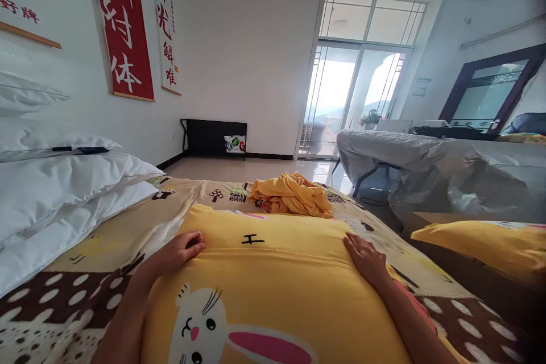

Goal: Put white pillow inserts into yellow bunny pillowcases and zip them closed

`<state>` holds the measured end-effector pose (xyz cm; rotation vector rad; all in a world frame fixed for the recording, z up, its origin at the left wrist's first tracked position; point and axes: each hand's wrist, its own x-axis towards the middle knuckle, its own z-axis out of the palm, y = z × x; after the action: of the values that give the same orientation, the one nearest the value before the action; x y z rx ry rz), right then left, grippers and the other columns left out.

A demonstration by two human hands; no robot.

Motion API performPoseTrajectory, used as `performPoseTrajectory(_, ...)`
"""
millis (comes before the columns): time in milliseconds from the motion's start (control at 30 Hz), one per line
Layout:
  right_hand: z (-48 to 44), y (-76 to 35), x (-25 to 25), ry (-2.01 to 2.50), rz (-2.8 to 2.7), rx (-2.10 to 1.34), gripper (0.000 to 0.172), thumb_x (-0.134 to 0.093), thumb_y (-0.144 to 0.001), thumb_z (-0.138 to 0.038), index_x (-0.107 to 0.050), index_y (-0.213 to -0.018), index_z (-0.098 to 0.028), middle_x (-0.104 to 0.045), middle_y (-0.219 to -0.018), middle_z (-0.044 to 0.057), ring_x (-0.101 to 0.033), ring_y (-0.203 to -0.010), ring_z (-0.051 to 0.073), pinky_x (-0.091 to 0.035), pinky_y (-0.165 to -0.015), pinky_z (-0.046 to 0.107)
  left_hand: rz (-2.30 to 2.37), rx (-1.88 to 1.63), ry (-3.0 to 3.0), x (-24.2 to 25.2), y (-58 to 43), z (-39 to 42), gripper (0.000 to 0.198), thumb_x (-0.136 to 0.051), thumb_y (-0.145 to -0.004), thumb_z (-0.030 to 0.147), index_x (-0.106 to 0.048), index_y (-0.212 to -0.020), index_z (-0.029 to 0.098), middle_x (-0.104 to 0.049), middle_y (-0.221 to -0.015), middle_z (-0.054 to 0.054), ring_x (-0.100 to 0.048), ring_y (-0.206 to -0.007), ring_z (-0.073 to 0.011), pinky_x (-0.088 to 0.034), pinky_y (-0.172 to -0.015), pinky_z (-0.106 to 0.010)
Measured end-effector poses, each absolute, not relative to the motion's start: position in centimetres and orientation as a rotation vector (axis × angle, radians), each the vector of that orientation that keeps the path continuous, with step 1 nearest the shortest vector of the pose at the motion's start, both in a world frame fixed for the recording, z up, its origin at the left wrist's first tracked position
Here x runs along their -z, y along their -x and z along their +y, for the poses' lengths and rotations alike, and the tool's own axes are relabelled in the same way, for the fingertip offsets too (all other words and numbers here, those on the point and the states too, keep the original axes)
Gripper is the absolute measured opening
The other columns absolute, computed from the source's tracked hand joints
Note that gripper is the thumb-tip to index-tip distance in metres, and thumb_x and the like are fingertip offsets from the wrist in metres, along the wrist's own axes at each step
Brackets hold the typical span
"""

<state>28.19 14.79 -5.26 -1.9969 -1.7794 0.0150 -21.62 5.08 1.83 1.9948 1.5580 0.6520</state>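
A big yellow pillow (273, 273) printed with a white rabbit lies in front of me on the patterned bed sheet (89, 273). My left hand (181, 250) presses on the pillow's far left corner with its fingers curled against the edge. Over at the far right edge, my right hand (364, 256) lies flat on the pillow, fingers stretched out. Neither hand holds anything else.
A crumpled yellow cloth (292, 196) lies on the bed beyond the pillow. White pillows and a duvet (55, 187) are stacked at the left. A second yellow pillow (490, 244) sits at the right. A covered table (439, 165) stands beyond, near glass doors (350, 96).
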Motion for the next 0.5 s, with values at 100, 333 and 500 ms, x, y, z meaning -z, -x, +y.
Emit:
performPoseTrajectory(100,14.5,-28.6,5.0,2.031,-1.677,-0.117,0.055,-0.023,-0.089,-0.049,-0.053,-0.126,-0.023,-0.055,-0.135,0.005,-0.043,-0.129,0.025,-0.036,-0.099,0.045,1.495,-0.776,-1.892,-1.4,23.0,5.2,0.042,-0.043,-0.081,0.062,-0.046,-0.075,0.02,-0.046,-0.073,0.003,-0.042,-0.069,-0.0144,-0.037,-0.064,-0.025)
performPoseTrajectory(333,12.5,-31.5,5.9,2.146,-1.531,-0.158,0.05,-0.028,-0.086,-0.042,-0.063,-0.112,-0.017,-0.07,-0.107,0.014,-0.066,-0.098,0.029,-0.047,-0.083,0.038,1.926,-0.834,-1.419,2.7,27.9,6.1,0.056,-0.049,-0.061,0.078,-0.047,-0.058,0.022,-0.055,-0.063,-0.004,-0.054,-0.07,-0.0242,-0.046,-0.066,-0.034)
performPoseTrajectory(500,10.4,-34.2,7.2,2.178,-1.493,-0.132,0.049,-0.026,-0.086,-0.039,-0.071,-0.086,-0.019,-0.073,-0.093,0.017,-0.069,-0.088,0.032,-0.051,-0.075,0.042,1.811,-0.885,-1.43,3.8,27.3,5.9,0.055,-0.042,-0.072,0.072,-0.057,-0.056,0.021,-0.065,-0.062,-0.008,-0.062,-0.072,-0.0293,-0.05,-0.066,-0.038)
